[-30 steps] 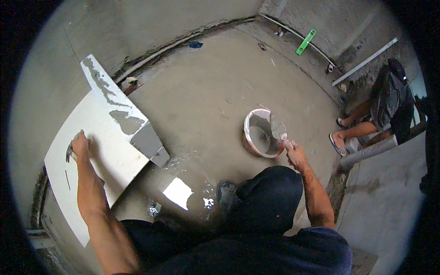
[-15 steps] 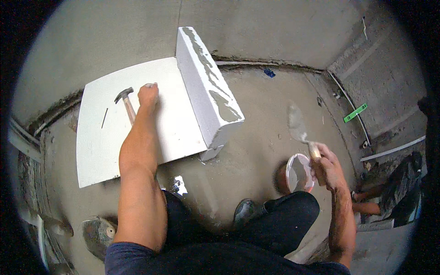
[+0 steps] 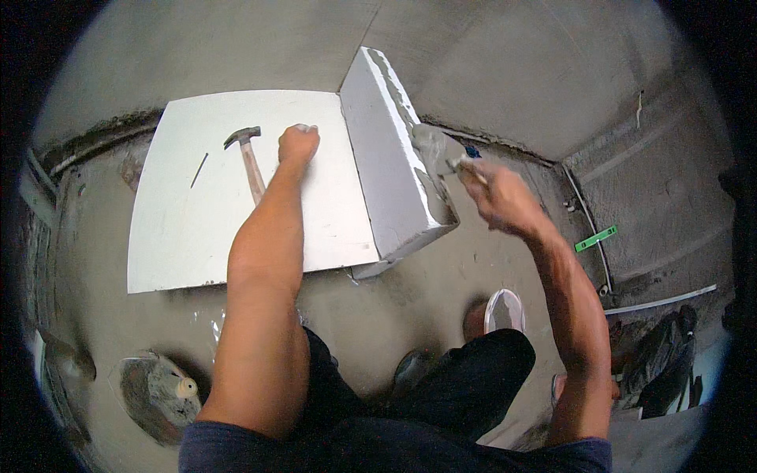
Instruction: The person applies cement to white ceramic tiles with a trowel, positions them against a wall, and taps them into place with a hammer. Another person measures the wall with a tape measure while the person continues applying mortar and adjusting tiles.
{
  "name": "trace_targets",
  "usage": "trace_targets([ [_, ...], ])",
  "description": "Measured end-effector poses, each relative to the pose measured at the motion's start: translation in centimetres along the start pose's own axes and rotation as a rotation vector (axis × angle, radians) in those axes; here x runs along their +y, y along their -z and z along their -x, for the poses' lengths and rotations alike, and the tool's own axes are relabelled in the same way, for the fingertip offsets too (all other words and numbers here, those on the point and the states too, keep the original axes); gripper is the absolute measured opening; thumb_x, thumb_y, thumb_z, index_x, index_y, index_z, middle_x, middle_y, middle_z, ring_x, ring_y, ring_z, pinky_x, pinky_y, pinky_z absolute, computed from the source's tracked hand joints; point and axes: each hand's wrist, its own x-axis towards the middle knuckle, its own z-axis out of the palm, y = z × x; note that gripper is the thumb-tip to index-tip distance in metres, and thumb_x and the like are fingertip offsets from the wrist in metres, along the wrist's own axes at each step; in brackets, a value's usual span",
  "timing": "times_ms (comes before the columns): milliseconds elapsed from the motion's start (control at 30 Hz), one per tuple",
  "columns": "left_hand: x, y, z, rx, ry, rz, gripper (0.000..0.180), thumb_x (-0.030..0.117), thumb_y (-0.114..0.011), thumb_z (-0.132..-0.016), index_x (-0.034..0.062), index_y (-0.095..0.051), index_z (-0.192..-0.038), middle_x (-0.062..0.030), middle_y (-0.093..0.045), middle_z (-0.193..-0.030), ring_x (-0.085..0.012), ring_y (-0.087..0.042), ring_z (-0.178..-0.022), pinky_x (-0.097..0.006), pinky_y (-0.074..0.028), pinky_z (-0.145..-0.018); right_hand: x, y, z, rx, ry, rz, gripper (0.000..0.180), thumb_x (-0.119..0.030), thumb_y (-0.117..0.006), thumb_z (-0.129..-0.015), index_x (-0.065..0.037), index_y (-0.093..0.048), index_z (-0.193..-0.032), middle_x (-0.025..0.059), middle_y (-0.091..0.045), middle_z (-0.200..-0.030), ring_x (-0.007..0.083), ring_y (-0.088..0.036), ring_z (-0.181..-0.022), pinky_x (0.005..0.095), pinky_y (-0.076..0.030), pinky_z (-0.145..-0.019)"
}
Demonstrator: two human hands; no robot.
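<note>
My right hand (image 3: 505, 201) grips a trowel (image 3: 436, 150) by its handle. The trowel's mortar-smeared blade lies against the far side of the top edge of an upright white block (image 3: 374, 154), where grey mortar (image 3: 430, 193) covers part of that edge. My left hand (image 3: 300, 144) is closed in a fist over a flat white board (image 3: 189, 236) left of the block. What the fist holds, if anything, is hidden. Beside it on the board lie a claw hammer (image 3: 251, 162), its handle end hidden by my forearm, and a thin dark nail-like rod (image 3: 199, 170).
A bucket (image 3: 516, 306) with grey contents stands by my right knee. At lower left sits a grey-crusted round container (image 3: 158, 398). A green spirit level (image 3: 595, 238) leans near a white pipe at the right wall. Dark shapes and bare skin of another person (image 3: 662, 355) show at lower right.
My right hand has carried the trowel from above the bucket up and left to the block's top edge. The view has shifted; my left fist stays over the board.
</note>
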Motion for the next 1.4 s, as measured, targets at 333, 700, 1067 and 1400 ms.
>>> trace_targets([
  [333, 0.3, 0.0, -0.9, -0.009, 0.072, 0.154, 0.043, 0.04, -0.067, -0.095, 0.0074, -0.077, -0.122, -0.0203, -0.075, -0.125, -0.0384, -0.069, -0.121, -0.047, -0.053, -0.105, -4.2, 0.6, -16.7, 0.058, -0.025, 0.103, 0.022, -0.011, -0.058, -0.09, -0.001, -0.075, -0.101, 0.0206, -0.077, -0.089, 0.0344, -0.078, -0.072, 0.0486, -0.063, -0.066],
  [700, 0.3, -1.4, -0.7, 0.046, 0.076, 0.241, 0.038, 0.035, -0.067, -0.094, 0.0045, -0.079, -0.113, -0.0217, -0.077, -0.115, -0.0402, -0.073, -0.112, -0.047, -0.055, -0.101, -4.8, -0.8, -32.7, 0.064, -0.051, 0.361, 0.021, -0.009, -0.059, -0.09, -0.002, -0.069, -0.107, 0.0166, -0.074, -0.085, 0.0306, -0.079, -0.075, 0.0442, -0.067, -0.06],
  [1067, -0.5, -2.6, -1.6, -0.008, 0.148, 0.198, 0.04, 0.038, -0.066, -0.096, 0.0086, -0.077, -0.12, -0.0219, -0.075, -0.121, -0.0403, -0.071, -0.117, -0.049, -0.055, -0.103, -6.3, 0.7, -41.4, 0.087, 0.114, 0.621, 0.017, -0.014, -0.065, -0.094, 0.0, -0.071, -0.1, 0.0148, -0.074, -0.086, 0.0281, -0.077, -0.073, 0.0441, -0.064, -0.059],
  [1400, -1.9, -2.7, -2.8, -0.022, 0.185, 0.256, 0.038, 0.038, -0.064, -0.097, 0.0075, -0.079, -0.114, -0.0204, -0.077, -0.118, -0.04, -0.072, -0.114, -0.049, -0.055, -0.102, -5.1, 3.3, -28.2, 0.023, -0.013, 0.196, 0.028, -0.022, -0.058, -0.102, -0.005, -0.071, -0.12, 0.0178, -0.073, -0.087, 0.0268, -0.073, -0.066, 0.0438, -0.062, -0.058],
])
